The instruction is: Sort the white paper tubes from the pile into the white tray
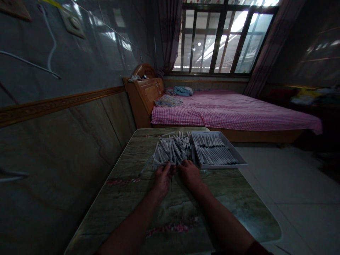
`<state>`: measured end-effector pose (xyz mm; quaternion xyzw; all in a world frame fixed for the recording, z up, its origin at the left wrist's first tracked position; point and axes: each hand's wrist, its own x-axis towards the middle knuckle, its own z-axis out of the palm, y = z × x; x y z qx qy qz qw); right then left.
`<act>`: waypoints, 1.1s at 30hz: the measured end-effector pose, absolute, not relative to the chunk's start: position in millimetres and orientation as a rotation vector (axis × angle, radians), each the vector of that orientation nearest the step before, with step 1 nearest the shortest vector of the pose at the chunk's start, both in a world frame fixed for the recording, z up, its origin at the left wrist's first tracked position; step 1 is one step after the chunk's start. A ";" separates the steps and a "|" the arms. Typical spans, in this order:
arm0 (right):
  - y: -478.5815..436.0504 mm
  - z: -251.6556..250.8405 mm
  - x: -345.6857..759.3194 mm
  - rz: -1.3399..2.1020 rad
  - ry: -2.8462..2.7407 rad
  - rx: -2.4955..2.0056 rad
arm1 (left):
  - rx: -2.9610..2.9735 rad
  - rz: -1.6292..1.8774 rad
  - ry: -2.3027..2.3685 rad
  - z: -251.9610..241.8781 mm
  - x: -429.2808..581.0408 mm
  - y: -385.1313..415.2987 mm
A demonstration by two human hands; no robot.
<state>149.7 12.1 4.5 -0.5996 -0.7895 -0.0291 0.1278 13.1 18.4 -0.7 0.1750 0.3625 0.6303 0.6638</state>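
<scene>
L hand (pixel 162 179) is curling over near edge of pile of white paper tubes (pixel 174 150); R hand (pixel 190 174) is touching same edge just beside it. Can't tell if either grip is open or closed on any tube. Pile is lying loose on marble-look bench (pixel 233 198), tubes criss-crossing, a few strays sitting off its left side. Right next to pile, shallow white tray (pixel 233 147) is holding more tubes lined up in rows. Past bench, bed (pixel 233 113) w/ pink gingham sheet is standing by wall, under barred window (pixel 223 39) w/ curtains (pixel 170 32) hanging at side.
</scene>
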 end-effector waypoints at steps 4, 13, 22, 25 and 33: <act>12.7 2.1 150.6 -0.091 -2.278 -1.779 | 0.408 1.415 0.813 -2.1 12.1 18.9; 13.1 2.8 153.8 -0.075 -2.275 -1.824 | 0.384 1.375 0.816 -0.2 12.2 18.1; 10.0 3.1 156.8 -0.046 -2.263 -1.857 | 0.394 1.359 0.829 3.0 11.7 15.4; 9.3 3.9 158.7 -0.032 -2.260 -1.871 | 0.401 1.350 0.834 2.4 11.4 15.8; 5.3 6.1 159.2 0.028 -2.175 -1.849 | 0.419 1.342 0.825 1.3 11.5 16.7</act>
